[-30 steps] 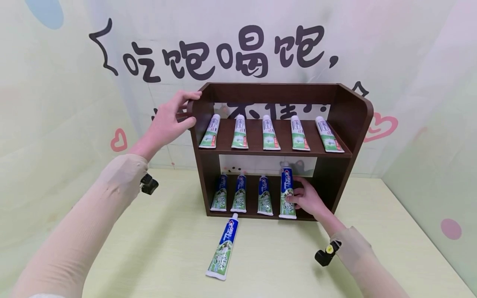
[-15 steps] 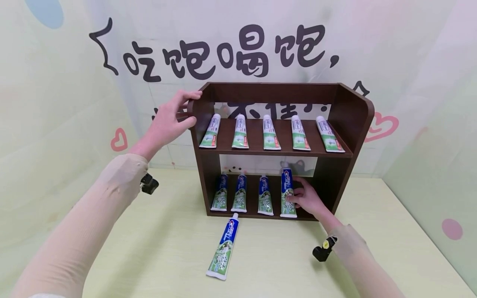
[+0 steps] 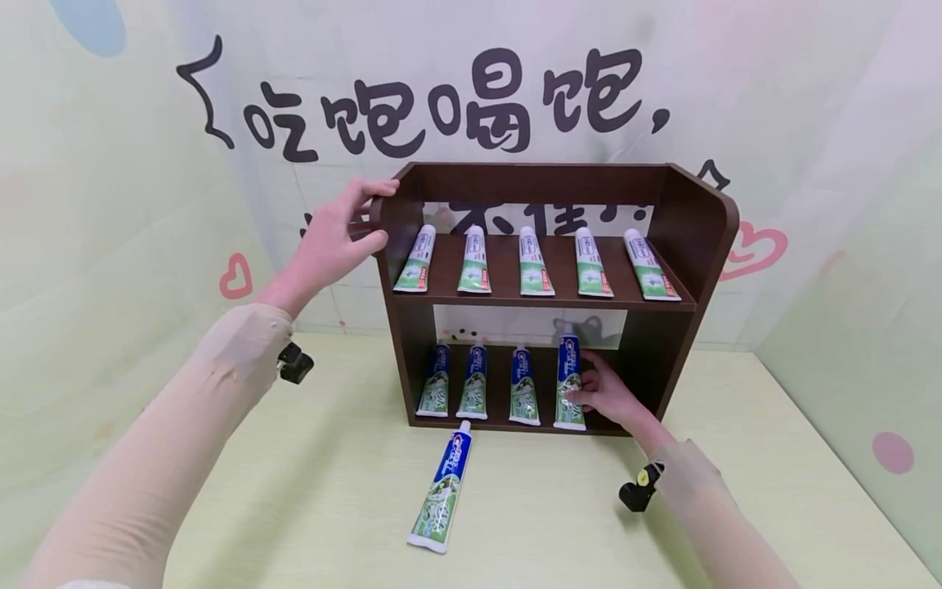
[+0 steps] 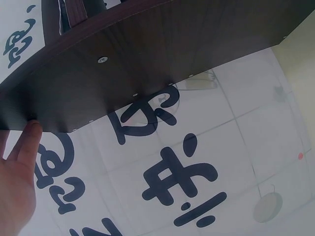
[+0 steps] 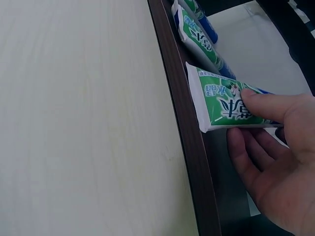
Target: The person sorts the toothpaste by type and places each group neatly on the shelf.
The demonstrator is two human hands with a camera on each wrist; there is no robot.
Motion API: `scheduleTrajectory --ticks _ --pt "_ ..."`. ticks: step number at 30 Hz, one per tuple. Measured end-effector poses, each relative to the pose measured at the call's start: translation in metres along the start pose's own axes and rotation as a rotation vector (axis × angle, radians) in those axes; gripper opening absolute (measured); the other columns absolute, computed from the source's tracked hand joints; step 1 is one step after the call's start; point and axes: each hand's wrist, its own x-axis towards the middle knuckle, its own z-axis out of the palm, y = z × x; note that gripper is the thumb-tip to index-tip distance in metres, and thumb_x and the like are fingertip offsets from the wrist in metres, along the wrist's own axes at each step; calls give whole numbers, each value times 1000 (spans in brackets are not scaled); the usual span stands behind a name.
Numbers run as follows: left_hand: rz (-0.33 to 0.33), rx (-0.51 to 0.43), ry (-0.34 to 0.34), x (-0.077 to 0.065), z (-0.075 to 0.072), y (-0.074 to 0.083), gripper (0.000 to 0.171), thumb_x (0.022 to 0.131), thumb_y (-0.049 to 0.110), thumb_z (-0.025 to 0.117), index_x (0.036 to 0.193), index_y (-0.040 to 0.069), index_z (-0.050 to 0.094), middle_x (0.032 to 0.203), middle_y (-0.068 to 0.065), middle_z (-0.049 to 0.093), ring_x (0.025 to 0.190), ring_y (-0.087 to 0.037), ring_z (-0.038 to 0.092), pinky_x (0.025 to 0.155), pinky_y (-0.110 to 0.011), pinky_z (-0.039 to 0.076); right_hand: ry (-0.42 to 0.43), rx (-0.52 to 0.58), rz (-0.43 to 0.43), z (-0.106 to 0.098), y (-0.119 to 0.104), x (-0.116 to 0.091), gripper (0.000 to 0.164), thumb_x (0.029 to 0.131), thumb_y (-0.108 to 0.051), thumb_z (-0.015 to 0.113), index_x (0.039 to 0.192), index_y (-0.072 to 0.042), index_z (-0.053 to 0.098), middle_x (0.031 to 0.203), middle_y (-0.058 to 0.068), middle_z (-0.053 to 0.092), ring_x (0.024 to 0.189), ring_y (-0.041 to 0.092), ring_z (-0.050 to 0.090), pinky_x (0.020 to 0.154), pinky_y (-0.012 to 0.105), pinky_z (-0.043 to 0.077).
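In the head view my right hand (image 3: 612, 399) pinches a blue-and-green toothpaste tube (image 3: 568, 380) in the lower tier of a dark brown shelf (image 3: 545, 304). The right wrist view has the thumb on top of this tube (image 5: 221, 101) and fingers beneath; its white crimped end lies by the shelf's front edge. My left hand (image 3: 331, 237) grips the upper left side panel, thumb and fingers at its edge. Left of the held tube lie similar tubes: one nearby (image 3: 524, 386), one further left (image 3: 473, 383), and one at the left panel (image 3: 435, 381).
Several white-and-green toothpaste tubes (image 3: 534, 263) lie in a spaced row on the upper tier. Another blue-and-green tube (image 3: 440, 491) lies on the pale table (image 3: 316, 491) before the shelf. A printed curtain (image 3: 280, 49) hangs behind it.
The held tube has shifted very slightly right and its cap end sits a little lower. The right wrist has moved a little left and up. My left hand stays on the panel.
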Motion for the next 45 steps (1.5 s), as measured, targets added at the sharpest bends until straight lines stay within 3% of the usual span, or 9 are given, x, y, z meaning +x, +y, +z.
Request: scheduleTrajectory --ticks 12,27,45 --pt "0 -3 0 1 2 0 47 87 3 54 133 11 50 149 6 52 127 -24 60 102 -46 54 -101 -37 -2 -4 3 2 97 88 -3 68 158 -4 1 127 34 49 107 33 60 85 39 60" --pt "1 8 -3 2 2 0 47 88 3 54 134 9 50 149 3 52 126 -23 60 100 -45 54 -130 -90 -24 -8 8 -2 98 89 -4 68 159 -5 0 125 32 49 108 35 58 89 39 57" --pt "-4 5 3 0 1 0 47 88 2 54 133 12 50 149 5 52 125 -23 60 102 -45 53 -148 -123 18 -6 16 -1 97 90 -10 67 160 -11 0 134 28 43 119 36 51 101 46 50"
